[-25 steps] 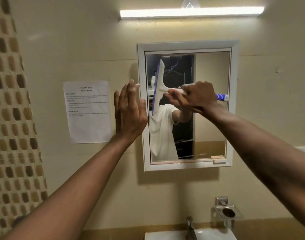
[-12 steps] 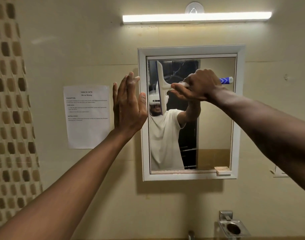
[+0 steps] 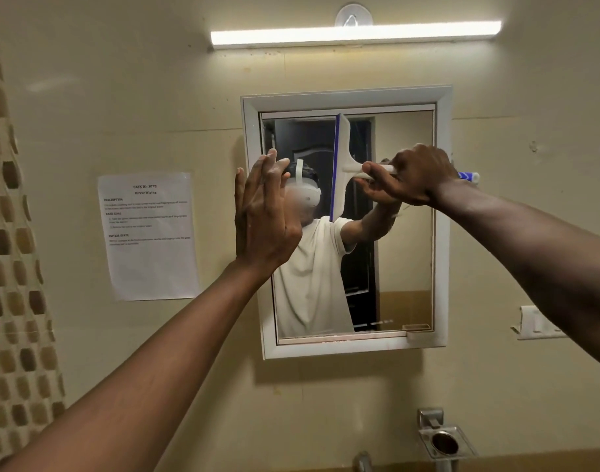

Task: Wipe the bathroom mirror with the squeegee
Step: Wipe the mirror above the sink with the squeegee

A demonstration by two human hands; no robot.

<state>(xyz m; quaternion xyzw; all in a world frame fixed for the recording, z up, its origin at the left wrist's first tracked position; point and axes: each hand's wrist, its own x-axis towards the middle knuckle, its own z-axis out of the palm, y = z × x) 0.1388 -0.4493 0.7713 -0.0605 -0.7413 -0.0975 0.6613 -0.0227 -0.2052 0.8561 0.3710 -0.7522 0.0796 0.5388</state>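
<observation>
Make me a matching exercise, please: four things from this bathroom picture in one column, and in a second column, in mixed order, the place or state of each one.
Column A
1. squeegee
2. left hand
3. printed sheet
4. tube light

Column B
a. stuck on the wall, to the left of the mirror
b. above the mirror, switched on
c. gripped by the right hand, blade upright over the upper glass
d. fingers straight, raised in front of the mirror's left edge

Pairs: 1-c, 2-d, 3-a, 4-b
</observation>
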